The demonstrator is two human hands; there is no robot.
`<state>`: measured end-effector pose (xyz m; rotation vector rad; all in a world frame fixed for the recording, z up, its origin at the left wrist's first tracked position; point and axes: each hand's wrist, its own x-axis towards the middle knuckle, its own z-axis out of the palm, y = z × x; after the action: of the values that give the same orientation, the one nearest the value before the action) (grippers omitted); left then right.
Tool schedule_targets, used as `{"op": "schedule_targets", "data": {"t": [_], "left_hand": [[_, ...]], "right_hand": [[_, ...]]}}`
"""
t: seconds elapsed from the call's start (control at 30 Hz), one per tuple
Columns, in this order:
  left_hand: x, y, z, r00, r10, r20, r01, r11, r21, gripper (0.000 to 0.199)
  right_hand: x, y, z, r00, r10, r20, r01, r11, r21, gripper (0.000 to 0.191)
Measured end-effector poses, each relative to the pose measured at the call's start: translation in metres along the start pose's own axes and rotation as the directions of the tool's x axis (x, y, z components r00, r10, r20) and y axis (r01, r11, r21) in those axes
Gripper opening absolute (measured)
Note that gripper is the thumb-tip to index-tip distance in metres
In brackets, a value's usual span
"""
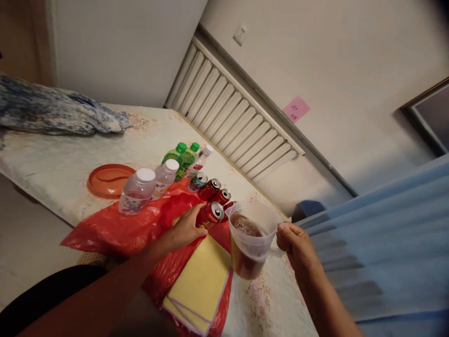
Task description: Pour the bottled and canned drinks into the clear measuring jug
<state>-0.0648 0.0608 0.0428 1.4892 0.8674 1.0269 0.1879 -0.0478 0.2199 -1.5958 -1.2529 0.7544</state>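
My left hand [187, 227] is wrapped round a red drink can [210, 214], whose top shows an opened hole. By its handle, my right hand [294, 241] holds a clear plastic measuring jug [251, 241]. Brown liquid with foam on its surface fills a good part of the jug. The jug is right beside the can; I cannot tell if they touch. Behind the held can stand more red cans [211, 188] and a teal can [198, 181]. A folded yellow cloth [201, 281] lies below my left hand, on a red plastic bag [136, 234].
Two clear bottles with white caps [137, 194] stand left of the cans. Behind them are green bottles [175, 154] and a slim white-capped bottle [199, 161]. An orange lid [108, 181] lies at the left. A radiator [228, 105] and a blue curtain [382, 243] border the table.
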Motion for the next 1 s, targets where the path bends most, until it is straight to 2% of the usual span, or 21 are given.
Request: {"op": "schedule_targets", "data": {"t": [0.77, 1.0], "left_hand": [[0.0009, -0.0058, 0.0019, 0.999, 0.035, 0.006, -0.035, 0.998, -0.05, 0.08], [-0.0016, 0.0006, 0.0006, 1.0, -0.011, -0.015, 0.011, 1.0, 0.0, 0.081]], "right_hand": [[0.006, -0.0042, 0.0041, 1.0, 0.018, 0.017, -0.017, 0.998, -0.06, 0.052], [0.0056, -0.0068, 0.0046, 1.0, 0.002, 0.024, 0.0, 0.995, -0.098, 0.052]]}}
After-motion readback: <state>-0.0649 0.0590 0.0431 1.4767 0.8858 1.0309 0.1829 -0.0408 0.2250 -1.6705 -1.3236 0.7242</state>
